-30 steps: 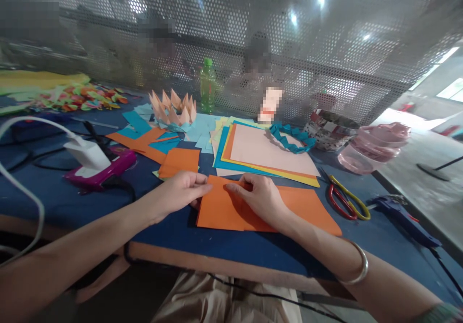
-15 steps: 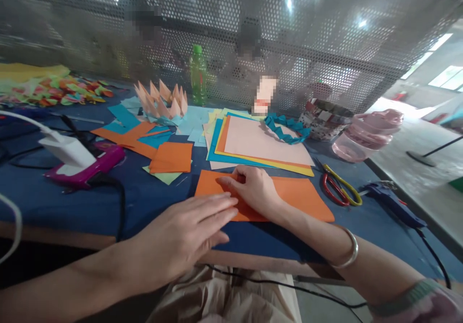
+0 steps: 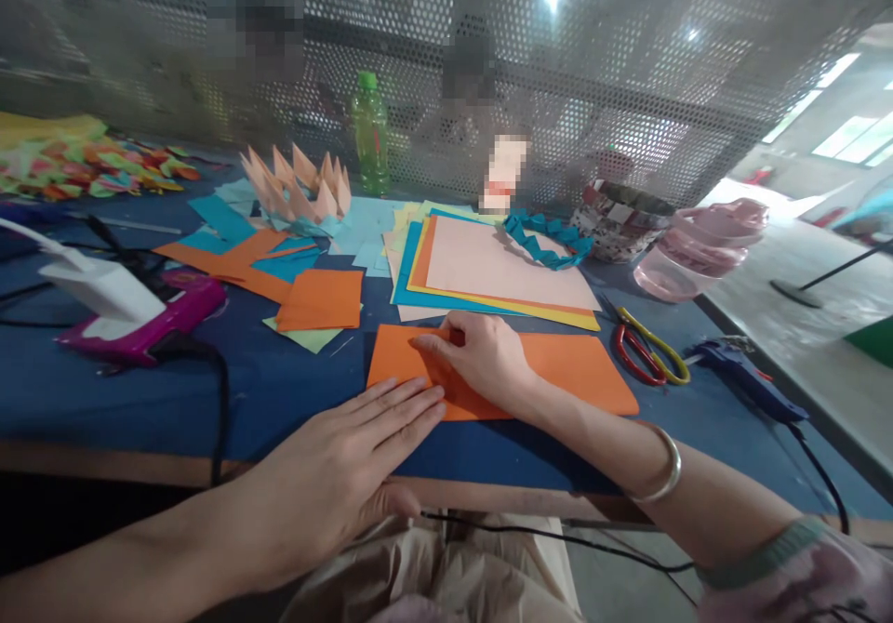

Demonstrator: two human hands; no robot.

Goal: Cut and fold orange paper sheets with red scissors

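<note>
An orange paper sheet (image 3: 572, 367) lies on the blue table (image 3: 293, 381) near its front edge. My right hand (image 3: 481, 358) rests on the sheet's left half, fingers curled and pressing the folded paper down. My left hand (image 3: 349, 465) lies flat with fingers stretched out at the table's front edge, its fingertips touching the sheet's near left corner. It holds nothing.
A stack of coloured sheets (image 3: 488, 274) lies behind the orange one, with a teal folded chain (image 3: 548, 237). Scissors (image 3: 646, 353) and a blue glue gun (image 3: 743, 377) lie right; a pink glue gun (image 3: 146, 321) left. Orange squares (image 3: 321, 299), a paper crown (image 3: 297, 195), a green bottle (image 3: 369, 144).
My left hand left the sheet's left edge, drew back toward me and opened flat at the table's front edge. My right hand stayed pressing on the orange sheet.
</note>
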